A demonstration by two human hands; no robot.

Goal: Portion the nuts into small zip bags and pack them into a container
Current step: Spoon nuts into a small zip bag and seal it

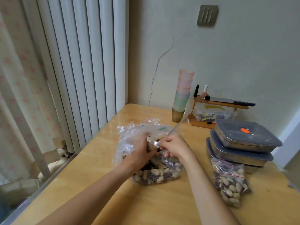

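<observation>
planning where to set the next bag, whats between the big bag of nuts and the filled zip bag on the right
In the head view, only the person's right forearm crosses above that stretch; the wooden table between the big bag of nuts and the filled zip bag is bare.

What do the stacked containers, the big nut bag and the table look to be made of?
Containers: probably brushed metal bodies, dull grey sheen, with matte grey lids, likely plastic.
Big bag: thin clear plastic film, crinkled and glossy, nuts showing through.
Table: pale wood or wood-look laminate, faint grain, smooth with a soft shine.

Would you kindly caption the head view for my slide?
Both hands fill a zip bag from the bulk nut bag.
</observation>
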